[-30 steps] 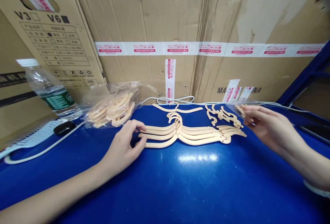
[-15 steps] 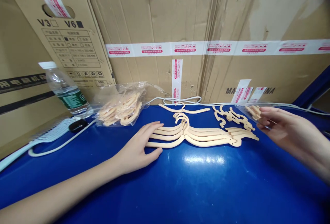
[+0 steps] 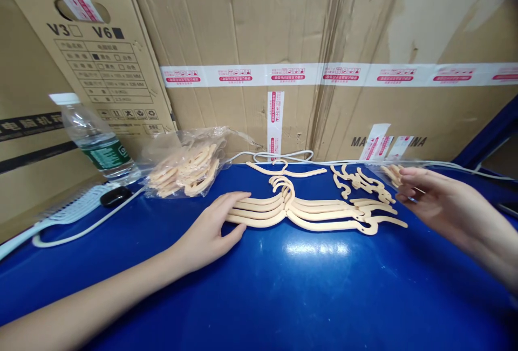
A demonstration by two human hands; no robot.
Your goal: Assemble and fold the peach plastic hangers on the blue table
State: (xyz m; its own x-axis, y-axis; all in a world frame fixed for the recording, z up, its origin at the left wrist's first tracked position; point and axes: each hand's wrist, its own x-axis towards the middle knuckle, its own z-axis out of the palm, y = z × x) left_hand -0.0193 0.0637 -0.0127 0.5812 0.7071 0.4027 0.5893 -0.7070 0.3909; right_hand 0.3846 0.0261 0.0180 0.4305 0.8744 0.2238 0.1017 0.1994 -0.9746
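The upper middle and upper right of the frame are being filled by a large taped carton (image 3: 251,33), and the lower half by a blue tabletop (image 3: 291,297). At mid-frame, a nested stack of clothes hangers (image 3: 287,208) is being laid out flat, its long axis being run from left to right and its hooks being pointed toward the top of the frame. At least 3 hooks are being shown; the exact count is being hidden by overlap.

At left of centre, small wooden pieces are being enclosed by a clear plastic bag (image 3: 182,170), and beside it a green-labelled water bottle (image 3: 97,140) is being leaned to the left. Just above the stack, 1 separate hanger (image 3: 303,173) is being kept apart.

The stack's left ends are being straddled by the left hand (image 3: 212,224), the nearer of the 2: its thumb and fingers are being parted, with the stack being extended rightward from them. Whether a firm grip is being applied cannot be told. At right, the right hand (image 3: 433,192) is being held clear of the stack, fingers being curled beside a small clear bag (image 3: 390,174); whether it is being pinched cannot be told.
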